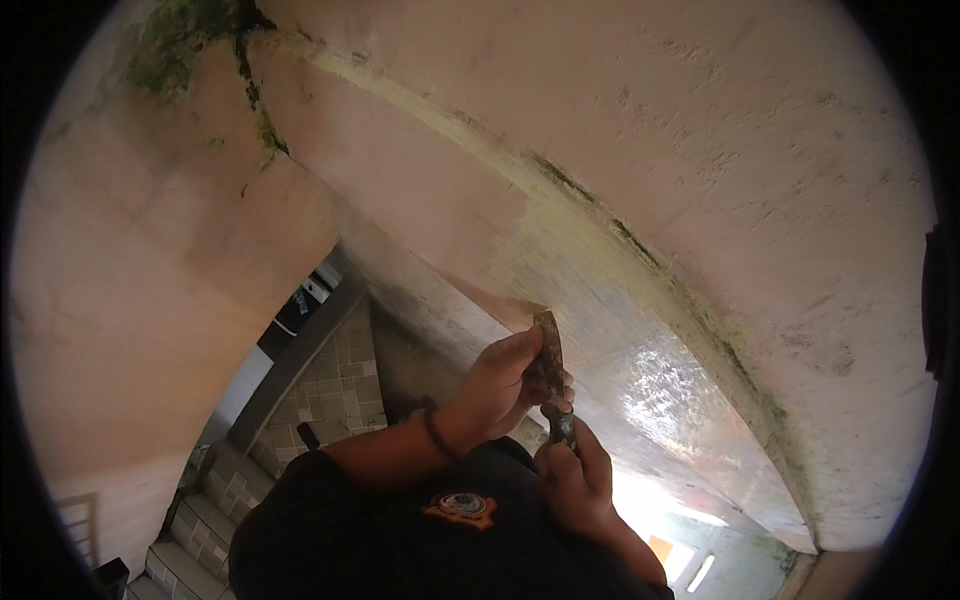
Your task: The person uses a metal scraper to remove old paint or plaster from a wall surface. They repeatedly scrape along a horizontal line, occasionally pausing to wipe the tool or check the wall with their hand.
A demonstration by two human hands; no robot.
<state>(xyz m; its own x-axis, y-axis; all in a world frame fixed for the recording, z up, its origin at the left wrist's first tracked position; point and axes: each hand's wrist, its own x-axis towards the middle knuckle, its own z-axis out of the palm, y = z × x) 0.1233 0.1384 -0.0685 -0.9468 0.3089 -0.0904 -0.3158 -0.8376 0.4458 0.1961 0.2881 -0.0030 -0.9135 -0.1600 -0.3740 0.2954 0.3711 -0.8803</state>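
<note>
In the middle of the head view, both hands hold a worn, stained knife-like scraping tool [552,360], its blade pointing up. My left hand [502,375] pinches the flat blade near its tip, with fingers behind it. My right hand [574,476] grips the dark handle below. The blade's tip lies in front of a plastered surface [585,277] with a yellowish, scuffed band; whether they touch I cannot tell. Higher up, a dark crack [247,71] runs beside green growth [169,49].
Tiled stairs [202,525] descend at the lower left, beside a tiled floor [330,382]. A pinkish wall [150,300] fills the left side. Dark, mouldy marks line a long curved edge [637,244]. Bright light enters at the lower right, near a pale wall [731,562].
</note>
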